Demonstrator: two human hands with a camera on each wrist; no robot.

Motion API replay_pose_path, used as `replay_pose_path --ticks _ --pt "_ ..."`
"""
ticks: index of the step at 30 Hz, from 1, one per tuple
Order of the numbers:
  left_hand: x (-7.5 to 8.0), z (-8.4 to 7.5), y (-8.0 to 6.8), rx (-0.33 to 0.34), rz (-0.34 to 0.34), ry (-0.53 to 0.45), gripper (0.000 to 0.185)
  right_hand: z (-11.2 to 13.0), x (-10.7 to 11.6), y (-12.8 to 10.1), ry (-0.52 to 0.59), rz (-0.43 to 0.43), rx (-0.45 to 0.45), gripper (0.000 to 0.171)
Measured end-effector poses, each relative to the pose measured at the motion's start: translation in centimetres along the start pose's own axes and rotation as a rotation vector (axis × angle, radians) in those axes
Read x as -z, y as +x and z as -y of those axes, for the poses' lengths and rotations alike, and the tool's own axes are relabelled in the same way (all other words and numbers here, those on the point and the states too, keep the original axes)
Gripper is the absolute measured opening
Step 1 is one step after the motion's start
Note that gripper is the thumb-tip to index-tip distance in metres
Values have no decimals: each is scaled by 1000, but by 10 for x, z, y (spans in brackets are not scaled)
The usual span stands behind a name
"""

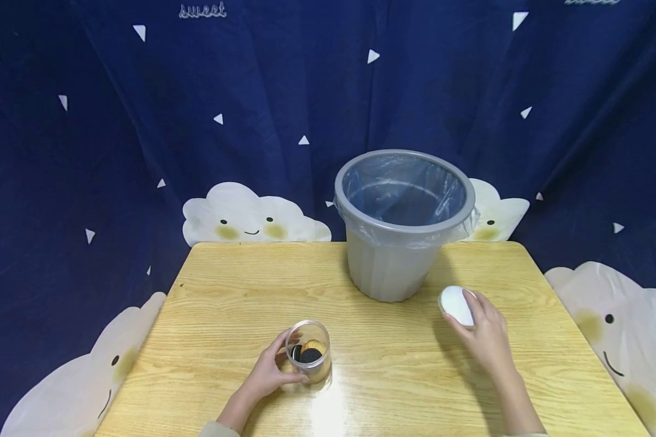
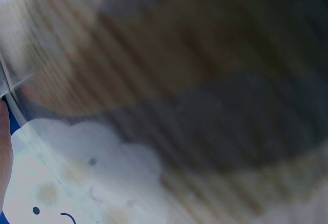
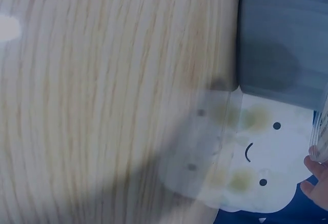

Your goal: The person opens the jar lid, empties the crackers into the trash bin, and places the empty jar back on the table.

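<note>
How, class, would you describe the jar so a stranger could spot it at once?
On the wooden table, find the big grey-rimmed bin. Nearer the viewer and left of it, the left hand grips the jar. Unlike the bin, it is transparent and holds dark and golden cookies.

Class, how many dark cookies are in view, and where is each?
2 in view: the left dark cookie, on edge, and the right dark cookie beside it, both inside the jar. Others may be hidden underneath.

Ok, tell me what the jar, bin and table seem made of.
Jar: clear, glossy plastic or glass; its wall is see-through.
Bin: likely plastic, smooth and satiny, judging by moulded facets.
Table: wood or laminate, glossy; it shows grain and glare.
</note>
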State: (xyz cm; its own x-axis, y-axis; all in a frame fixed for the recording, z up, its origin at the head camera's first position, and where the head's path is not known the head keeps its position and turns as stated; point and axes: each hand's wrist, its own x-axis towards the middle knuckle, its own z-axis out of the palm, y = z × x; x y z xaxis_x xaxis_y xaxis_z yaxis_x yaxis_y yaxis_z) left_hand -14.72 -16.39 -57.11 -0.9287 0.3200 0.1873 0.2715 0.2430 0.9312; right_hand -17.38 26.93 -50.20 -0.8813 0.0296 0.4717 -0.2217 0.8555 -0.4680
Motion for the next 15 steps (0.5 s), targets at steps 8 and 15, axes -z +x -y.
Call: replay_pose_path --ticks 8,15 --pt "0 -1 0 -25 -1 2 93 -15 1 -4 -18 -14 -59 64" --pt "0 -9 0 18 13 -14 92 -26 1 -7 -32 -6 -111 64"
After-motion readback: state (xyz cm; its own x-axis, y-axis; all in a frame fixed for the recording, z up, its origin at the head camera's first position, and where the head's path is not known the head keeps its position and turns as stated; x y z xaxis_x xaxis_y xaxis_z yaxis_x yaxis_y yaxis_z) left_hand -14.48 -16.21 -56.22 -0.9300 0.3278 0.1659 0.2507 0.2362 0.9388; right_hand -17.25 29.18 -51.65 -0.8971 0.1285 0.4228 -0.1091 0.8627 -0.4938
